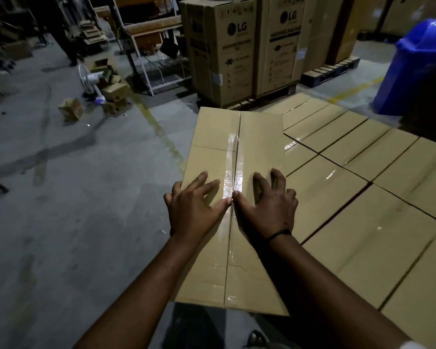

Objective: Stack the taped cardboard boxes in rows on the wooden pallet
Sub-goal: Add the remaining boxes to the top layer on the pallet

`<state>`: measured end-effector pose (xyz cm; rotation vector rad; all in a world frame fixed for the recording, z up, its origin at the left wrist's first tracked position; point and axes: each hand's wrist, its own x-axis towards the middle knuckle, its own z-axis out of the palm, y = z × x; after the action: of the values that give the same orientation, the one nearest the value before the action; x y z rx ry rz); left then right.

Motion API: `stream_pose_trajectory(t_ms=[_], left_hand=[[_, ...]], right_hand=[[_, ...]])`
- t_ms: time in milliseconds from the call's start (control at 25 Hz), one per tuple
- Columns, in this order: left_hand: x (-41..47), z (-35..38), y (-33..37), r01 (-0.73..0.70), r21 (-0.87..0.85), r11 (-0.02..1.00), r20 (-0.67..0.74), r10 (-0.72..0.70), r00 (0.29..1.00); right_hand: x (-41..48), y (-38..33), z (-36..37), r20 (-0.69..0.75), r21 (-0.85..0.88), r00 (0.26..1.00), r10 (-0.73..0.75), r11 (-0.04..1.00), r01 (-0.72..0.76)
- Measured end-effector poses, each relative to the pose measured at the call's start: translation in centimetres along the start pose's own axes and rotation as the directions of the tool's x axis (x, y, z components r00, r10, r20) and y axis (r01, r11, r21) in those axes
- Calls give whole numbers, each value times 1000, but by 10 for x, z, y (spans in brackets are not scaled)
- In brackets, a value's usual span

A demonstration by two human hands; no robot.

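A long taped cardboard box [252,147] lies in front of me, its clear tape seam running away from me. It sits at the left edge of a layer of stacked taped boxes [358,197], slightly higher than them. My left hand [194,205] rests flat on the box's left flap, fingers spread. My right hand [269,205] presses the right flap with spread, slightly arched fingers. The two thumbs touch at the tape seam. The wooden pallet under the stack is hidden.
Two tall LG washing machine cartons [224,46] stand on a pallet behind the box. A blue bin [418,66] is at the far right. On the concrete floor to the left lie a yellow line [159,127], small boxes [71,109] and a fan [88,79].
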<state>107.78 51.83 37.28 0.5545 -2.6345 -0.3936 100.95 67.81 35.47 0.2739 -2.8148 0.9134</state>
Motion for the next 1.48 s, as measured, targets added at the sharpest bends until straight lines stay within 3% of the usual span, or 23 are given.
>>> stream_pose_trajectory(t_ms=[360, 640, 840, 1120, 1480], left_hand=[[139, 43, -100, -16, -20, 1000, 15, 16, 1000], [282, 55, -211, -153, -46, 987, 94, 157, 983], [371, 67, -253, -271, -74, 960, 168, 280, 945], [452, 126, -278, -367, -119, 923, 297, 386, 873], [551, 224, -252, -428, -140, 893, 438, 443, 782]], right_hand=[[107, -76, 106, 30, 14, 999, 42, 999, -43], [192, -180, 209, -23, 5, 991, 132, 991, -131], [234, -222, 252, -53, 24, 962, 269, 963, -268], [288, -227, 311, -54, 23, 913, 404, 915, -403], [383, -183, 368, -40, 7, 813, 581, 814, -582]])
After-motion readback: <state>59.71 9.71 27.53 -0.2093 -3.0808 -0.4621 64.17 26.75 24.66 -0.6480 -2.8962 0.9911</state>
